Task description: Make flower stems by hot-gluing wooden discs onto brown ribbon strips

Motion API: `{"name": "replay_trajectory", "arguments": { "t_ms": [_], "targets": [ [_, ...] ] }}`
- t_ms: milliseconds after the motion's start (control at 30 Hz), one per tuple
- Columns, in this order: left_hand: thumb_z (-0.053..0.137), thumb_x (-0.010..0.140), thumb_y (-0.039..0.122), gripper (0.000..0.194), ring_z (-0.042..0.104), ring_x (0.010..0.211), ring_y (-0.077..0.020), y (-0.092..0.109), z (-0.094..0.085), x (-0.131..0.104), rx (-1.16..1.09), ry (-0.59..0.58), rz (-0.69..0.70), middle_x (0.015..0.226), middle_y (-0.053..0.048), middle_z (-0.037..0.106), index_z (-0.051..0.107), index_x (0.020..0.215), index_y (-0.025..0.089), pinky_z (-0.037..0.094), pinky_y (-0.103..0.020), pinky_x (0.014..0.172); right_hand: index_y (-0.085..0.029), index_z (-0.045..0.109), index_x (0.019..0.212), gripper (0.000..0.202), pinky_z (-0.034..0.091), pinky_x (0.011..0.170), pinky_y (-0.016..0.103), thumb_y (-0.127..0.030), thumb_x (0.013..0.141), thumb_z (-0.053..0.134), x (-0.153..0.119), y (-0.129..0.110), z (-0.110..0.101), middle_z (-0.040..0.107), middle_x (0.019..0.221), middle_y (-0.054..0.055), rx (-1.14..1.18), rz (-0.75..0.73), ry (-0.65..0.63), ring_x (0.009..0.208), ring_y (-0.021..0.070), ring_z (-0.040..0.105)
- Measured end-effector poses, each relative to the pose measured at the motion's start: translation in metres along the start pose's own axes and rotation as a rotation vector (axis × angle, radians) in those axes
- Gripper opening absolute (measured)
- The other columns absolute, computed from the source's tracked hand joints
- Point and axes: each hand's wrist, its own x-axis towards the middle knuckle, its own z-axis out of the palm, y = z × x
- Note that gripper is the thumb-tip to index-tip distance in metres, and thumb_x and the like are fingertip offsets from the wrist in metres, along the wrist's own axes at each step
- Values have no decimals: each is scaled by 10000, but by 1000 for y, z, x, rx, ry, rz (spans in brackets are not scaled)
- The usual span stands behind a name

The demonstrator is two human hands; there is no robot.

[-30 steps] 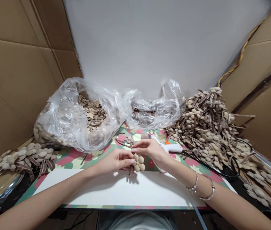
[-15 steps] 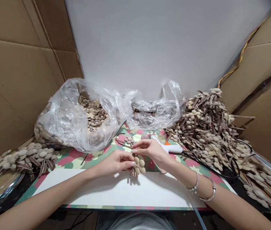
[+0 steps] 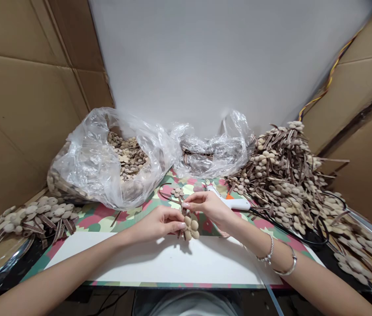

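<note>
Between thumb and forefinger, my left hand [image 3: 161, 224] pinches a beige fabric flower [image 3: 191, 227] with rounded, padded petals. It is held above the front white sheet [image 3: 133, 259]. My right hand [image 3: 208, 210] closes its thumb and fingertips on a narrow brown ribbon [image 3: 183, 212] just above the flower. The ribbon's striped ends hang down behind the petals. Past my fingertips, a second, greyer flower [image 3: 177, 192] lies on the patterned cloth beside a thin dark strip. A white glue gun [image 3: 240, 204] with an orange trigger rests behind my right hand.
An open clear plastic bag [image 3: 87, 153] full of flowers stands back left. Another crumpled bag [image 3: 222, 151] holds brown ribbons. Flowers with ribbons form a large pile [image 3: 284, 175] on the right and a smaller heap [image 3: 41, 215] on the left. A black cord [image 3: 291, 237] curves across the right.
My right fingers have shifted slightly on the ribbon, and its hanging ends have moved a little. My left hand stays nearly still on the flower.
</note>
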Motion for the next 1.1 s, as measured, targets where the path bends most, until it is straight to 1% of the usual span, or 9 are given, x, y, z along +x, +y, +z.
{"name": "replay_trajectory", "arguments": {
  "t_ms": [167, 300, 467, 533, 700, 767, 900, 1000, 1100],
  "targets": [
    [552, 811, 281, 197, 617, 714, -157, 1, 1, -1, -26, 18, -28, 790, -74, 681, 652, 793, 113, 474, -247, 658, -136, 697, 754, 193, 367, 584, 244, -291, 642, 721, 0, 0, 0, 625, 709, 23, -22, -2, 19, 628, 109, 505],
    [556, 807, 303, 191, 629, 753, -169, -1, 2, -1, -106, 63, -62, 801, -63, 680, 642, 820, 133, 484, -259, 683, -150, 700, 837, 281, 340, 567, 243, -336, 630, 739, 0, 2, -2, 628, 765, 32, 2, 83, 5, 642, 111, 499],
    [549, 811, 294, 197, 627, 750, -172, 4, 3, -1, -112, 89, -22, 824, -76, 681, 644, 808, 122, 485, -265, 687, -117, 652, 671, 237, 309, 537, 234, -348, 696, 697, -3, 1, -3, 514, 606, -6, 147, 138, -195, 560, 83, 432],
    [541, 817, 291, 206, 626, 762, -175, 4, 5, -1, -104, 82, -20, 848, -87, 683, 648, 818, 115, 486, -263, 686, -111, 634, 637, 235, 298, 518, 228, -330, 697, 697, -5, 3, -1, 483, 576, -18, 186, 160, -229, 534, 75, 409],
    [537, 824, 282, 197, 626, 766, -168, -1, 5, 0, -82, 94, 17, 838, -78, 685, 643, 824, 116, 483, -249, 685, -110, 639, 665, 226, 307, 495, 224, -326, 674, 705, -4, 9, 8, 515, 579, -12, 209, 189, -147, 511, 76, 427],
    [556, 812, 277, 186, 627, 783, -171, -2, 4, 1, -81, 134, 22, 836, -75, 684, 643, 830, 113, 485, -256, 713, -118, 648, 707, 224, 335, 523, 229, -333, 678, 700, -3, 6, 7, 561, 628, 6, 177, 145, -57, 551, 93, 472],
    [578, 793, 301, 192, 632, 839, -198, 1, 0, 1, -170, 248, 23, 845, -71, 676, 618, 826, 116, 496, -311, 780, -148, 658, 766, 203, 356, 589, 229, -347, 728, 663, -8, -19, -14, 621, 754, 29, -24, -87, 81, 666, 112, 508],
    [586, 780, 322, 200, 635, 808, -195, 8, -2, 0, -141, 366, 22, 821, -54, 660, 607, 774, 123, 508, -307, 759, -157, 629, 758, 205, 311, 517, 225, -362, 765, 629, -19, -39, -28, 605, 709, 18, -145, -128, 41, 568, 86, 440],
    [590, 771, 322, 203, 637, 726, -178, 17, -1, 0, -51, 457, -40, 749, -34, 639, 611, 735, 123, 513, -270, 677, -170, 575, 793, 197, 274, 471, 220, -355, 762, 635, -28, -39, -27, 558, 613, -13, -159, -73, -85, 502, 75, 399]
  ]
}}
